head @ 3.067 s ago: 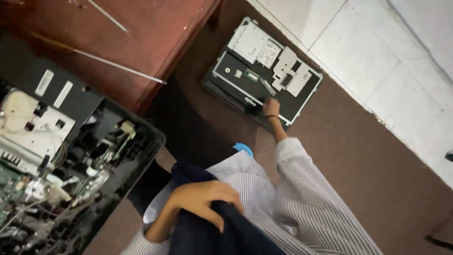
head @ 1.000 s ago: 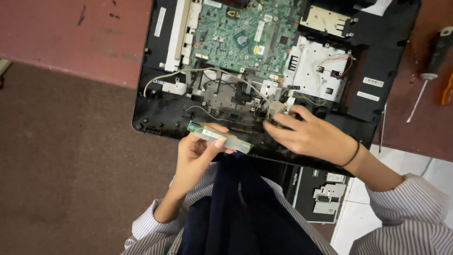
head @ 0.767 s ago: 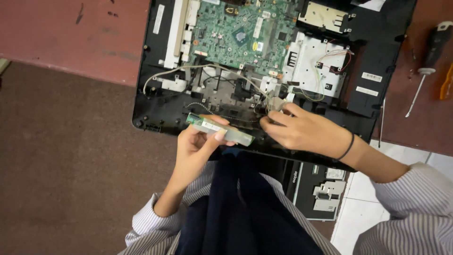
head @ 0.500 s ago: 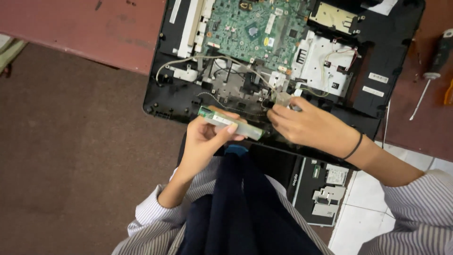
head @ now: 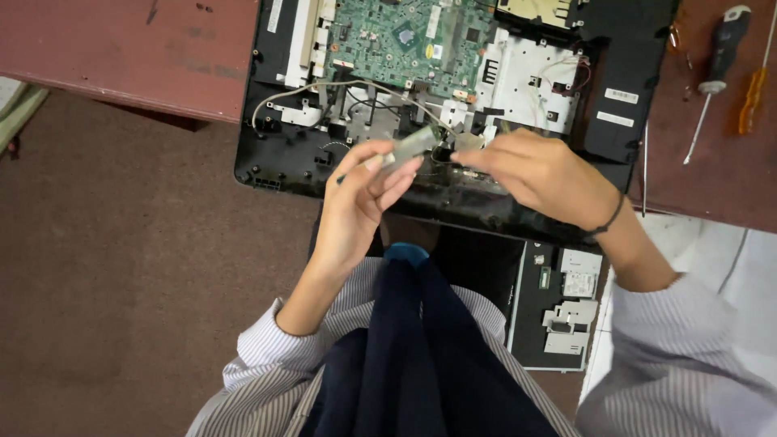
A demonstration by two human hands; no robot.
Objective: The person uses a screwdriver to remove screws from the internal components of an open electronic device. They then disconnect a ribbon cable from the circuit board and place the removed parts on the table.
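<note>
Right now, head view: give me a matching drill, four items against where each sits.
Items:
1 narrow circuit strip
2 green mainboard
3 black-handled screwdriver
4 removed black cover panel

Places:
A on the floor by the right sleeve
B on the red table, far right
C in the left hand
D inside the open black chassis

Pairs: 1-C, 2-D, 3-B, 4-A

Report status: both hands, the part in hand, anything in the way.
Left hand grips the narrow grey strip. Right hand rests fingertips on the opened computer chassis. White cables loop close by.
</note>
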